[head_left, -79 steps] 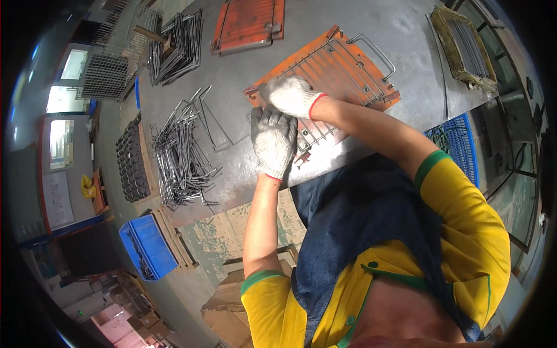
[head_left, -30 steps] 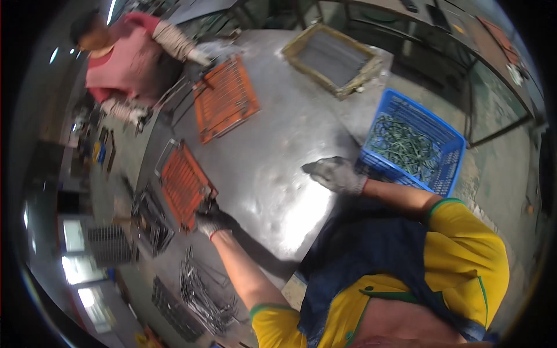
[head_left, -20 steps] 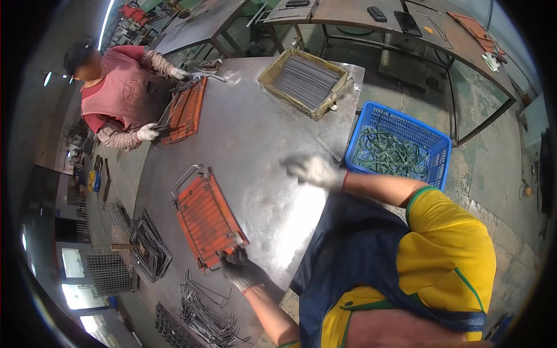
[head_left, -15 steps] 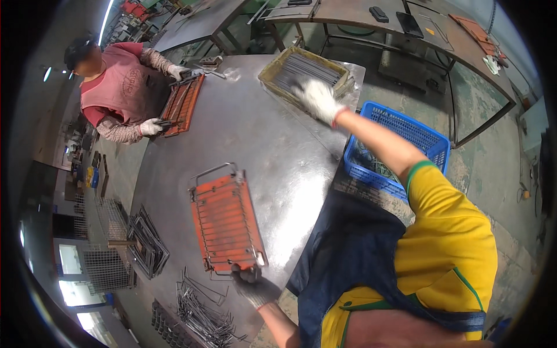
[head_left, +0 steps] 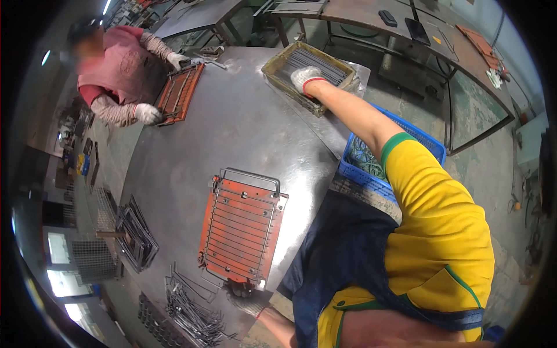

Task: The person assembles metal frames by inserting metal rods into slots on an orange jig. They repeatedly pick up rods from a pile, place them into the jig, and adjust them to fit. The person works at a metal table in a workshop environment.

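An orange jig plate [head_left: 241,226] lies on the metal table, with a grid of thin wires and a bent wire frame [head_left: 250,174] on it. My left hand [head_left: 246,298], in a dark-palmed glove, grips the plate's near edge with curled fingers. At the far side, my right hand [head_left: 306,78], in a white glove, is down in a yellowish bin [head_left: 275,84] of straight metal rods [head_left: 322,64]. Its fingers look bunched against the rods, their tips hidden, so whether a rod is pinched does not show.
A blue crate [head_left: 371,182] with greenish strands stands beside the table at right. Bent wires [head_left: 194,310] and stacked wire frames [head_left: 136,235] sit at left. Across the table a co-worker [head_left: 125,69] in white gloves handles another orange plate [head_left: 183,93]. A workbench [head_left: 360,17] stands behind.
My right hand has come down onto the rods in the bin. The orange plate has turned clockwise, its far end swinging right, with my left hand still at its near edge.
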A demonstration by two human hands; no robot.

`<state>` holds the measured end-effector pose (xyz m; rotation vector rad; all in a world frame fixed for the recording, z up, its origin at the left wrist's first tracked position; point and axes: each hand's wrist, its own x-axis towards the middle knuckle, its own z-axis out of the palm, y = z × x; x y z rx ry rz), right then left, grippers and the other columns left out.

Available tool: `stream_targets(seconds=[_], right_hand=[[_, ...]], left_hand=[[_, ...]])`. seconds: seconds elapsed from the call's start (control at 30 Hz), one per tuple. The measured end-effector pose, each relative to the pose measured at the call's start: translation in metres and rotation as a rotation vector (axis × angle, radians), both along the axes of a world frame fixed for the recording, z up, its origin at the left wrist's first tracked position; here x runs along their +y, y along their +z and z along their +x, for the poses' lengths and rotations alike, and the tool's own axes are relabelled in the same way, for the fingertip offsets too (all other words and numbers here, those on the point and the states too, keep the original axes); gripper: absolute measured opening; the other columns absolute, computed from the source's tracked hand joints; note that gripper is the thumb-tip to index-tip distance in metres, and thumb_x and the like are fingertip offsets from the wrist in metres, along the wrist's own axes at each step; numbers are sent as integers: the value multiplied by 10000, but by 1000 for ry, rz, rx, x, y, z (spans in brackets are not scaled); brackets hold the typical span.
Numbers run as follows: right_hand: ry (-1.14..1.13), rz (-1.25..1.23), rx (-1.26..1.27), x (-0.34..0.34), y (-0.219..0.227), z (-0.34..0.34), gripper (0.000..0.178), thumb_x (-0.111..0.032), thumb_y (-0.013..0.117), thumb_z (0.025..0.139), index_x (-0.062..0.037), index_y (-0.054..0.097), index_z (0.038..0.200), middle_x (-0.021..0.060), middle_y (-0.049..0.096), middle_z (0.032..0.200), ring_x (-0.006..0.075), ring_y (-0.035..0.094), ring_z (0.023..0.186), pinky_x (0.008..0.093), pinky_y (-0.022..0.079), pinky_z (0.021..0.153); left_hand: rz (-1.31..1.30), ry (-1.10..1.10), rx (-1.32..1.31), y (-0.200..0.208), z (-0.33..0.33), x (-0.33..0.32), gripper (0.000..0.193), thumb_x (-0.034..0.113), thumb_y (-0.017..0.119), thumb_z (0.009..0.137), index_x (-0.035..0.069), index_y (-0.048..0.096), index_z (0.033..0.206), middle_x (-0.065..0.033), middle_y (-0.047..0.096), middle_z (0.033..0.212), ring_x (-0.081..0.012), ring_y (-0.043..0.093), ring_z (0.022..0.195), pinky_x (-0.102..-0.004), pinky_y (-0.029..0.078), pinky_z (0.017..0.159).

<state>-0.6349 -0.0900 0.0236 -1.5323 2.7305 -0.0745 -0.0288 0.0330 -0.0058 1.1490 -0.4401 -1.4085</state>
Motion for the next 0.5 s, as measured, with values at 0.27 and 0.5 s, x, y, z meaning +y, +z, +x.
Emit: stream_targets(seconds=[0.27,0.5], right_hand=[[419,-23,-71,31,18,-56,228,-192,612,773,21,687,807,188,656,733,281,654,670,417,493,615],[-51,-377,-772,46,32,-35,309,-279,643,796,19,693,857,135,637,671,219,617,630,382,480,614]], left_hand=[[34,113,-4,18,-1,-5,380,316,505,995,179,425,650,71,345,554,-68,330,519,-267,293,535],[12,145,-3,28,-14,-8,344,316,541,978,198,451,668,100,310,538,-31,308,467,-206,284,473]])
